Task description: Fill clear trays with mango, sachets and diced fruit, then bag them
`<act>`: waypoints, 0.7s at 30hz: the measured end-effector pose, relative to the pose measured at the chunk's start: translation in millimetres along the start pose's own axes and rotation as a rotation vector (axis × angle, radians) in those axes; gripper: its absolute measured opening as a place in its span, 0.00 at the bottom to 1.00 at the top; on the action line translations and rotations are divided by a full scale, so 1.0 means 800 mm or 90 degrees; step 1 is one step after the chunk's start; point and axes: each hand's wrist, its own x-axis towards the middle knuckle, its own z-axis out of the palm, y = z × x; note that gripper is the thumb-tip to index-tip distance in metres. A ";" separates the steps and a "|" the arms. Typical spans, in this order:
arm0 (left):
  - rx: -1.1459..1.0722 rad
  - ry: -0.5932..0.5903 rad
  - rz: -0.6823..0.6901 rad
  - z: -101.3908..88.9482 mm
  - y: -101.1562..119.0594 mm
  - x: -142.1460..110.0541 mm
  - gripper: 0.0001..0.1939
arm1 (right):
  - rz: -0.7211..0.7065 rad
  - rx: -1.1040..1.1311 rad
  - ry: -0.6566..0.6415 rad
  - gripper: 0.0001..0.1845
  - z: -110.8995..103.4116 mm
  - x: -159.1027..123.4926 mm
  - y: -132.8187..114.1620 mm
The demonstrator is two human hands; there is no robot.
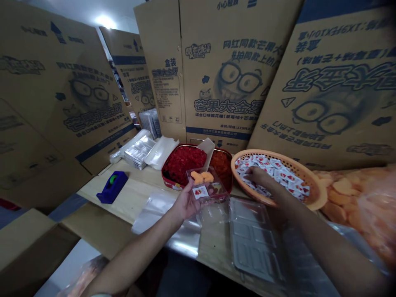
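Observation:
My left hand is closed on the edge of a clear plastic tray, which it holds up over the table. In this tray lie orange candy pieces at the far end and a white printed sachet near my fingers. My right hand reaches into an orange plastic basket filled with small white sachets. Its fingers are bunched together among the sachets; what they pinch is too small to make out. Behind the tray sits a red tin of red pieces and orange-red pieces.
Empty compartment trays lie stacked at the table's front. Clear plastic bags lie left of them. A blue tape dispenser and wrapped tray packs stand leftward. Bagged orange candies lie right. Cardboard boxes wall the back.

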 end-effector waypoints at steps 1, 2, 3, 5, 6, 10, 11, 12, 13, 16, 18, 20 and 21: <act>-0.002 0.005 0.005 -0.001 0.001 -0.001 0.29 | 0.008 0.003 -0.009 0.06 -0.003 -0.001 0.002; -0.004 0.009 0.009 -0.002 0.001 -0.001 0.28 | 0.014 0.006 -0.013 0.07 -0.008 -0.003 0.003; -0.005 0.012 0.011 -0.003 0.002 -0.002 0.28 | 0.018 0.006 -0.015 0.09 -0.015 -0.005 0.004; -0.003 0.014 0.007 -0.006 0.005 -0.003 0.29 | 0.019 0.020 0.001 0.10 -0.030 -0.014 -0.003; 0.000 0.014 0.005 -0.008 0.006 -0.004 0.28 | 0.008 0.043 0.018 0.10 -0.038 -0.022 -0.010; 0.012 0.014 0.003 -0.015 0.013 -0.009 0.28 | -0.172 0.232 -0.004 0.14 -0.053 -0.063 -0.069; 0.016 0.013 0.001 -0.016 0.015 -0.011 0.28 | -0.220 0.261 -0.058 0.15 -0.050 -0.075 -0.088; 0.019 0.012 -0.002 -0.017 0.016 -0.012 0.28 | -0.254 0.268 -0.118 0.15 -0.045 -0.085 -0.106; 0.024 0.010 -0.007 -0.017 0.017 -0.014 0.29 | -0.270 0.266 -0.168 0.15 -0.037 -0.093 -0.124; 0.034 0.014 -0.016 -0.018 0.019 -0.021 0.29 | -0.310 0.246 -0.250 0.13 -0.006 -0.107 -0.160; 0.041 0.024 -0.016 -0.020 0.021 -0.027 0.30 | -0.338 0.240 -0.250 0.12 0.013 -0.107 -0.172; 0.043 0.038 -0.012 -0.025 0.024 -0.032 0.30 | -0.362 0.237 -0.245 0.11 0.027 -0.104 -0.176; 0.041 0.045 -0.010 -0.027 0.026 -0.035 0.30 | -0.372 0.235 -0.245 0.10 0.032 -0.103 -0.178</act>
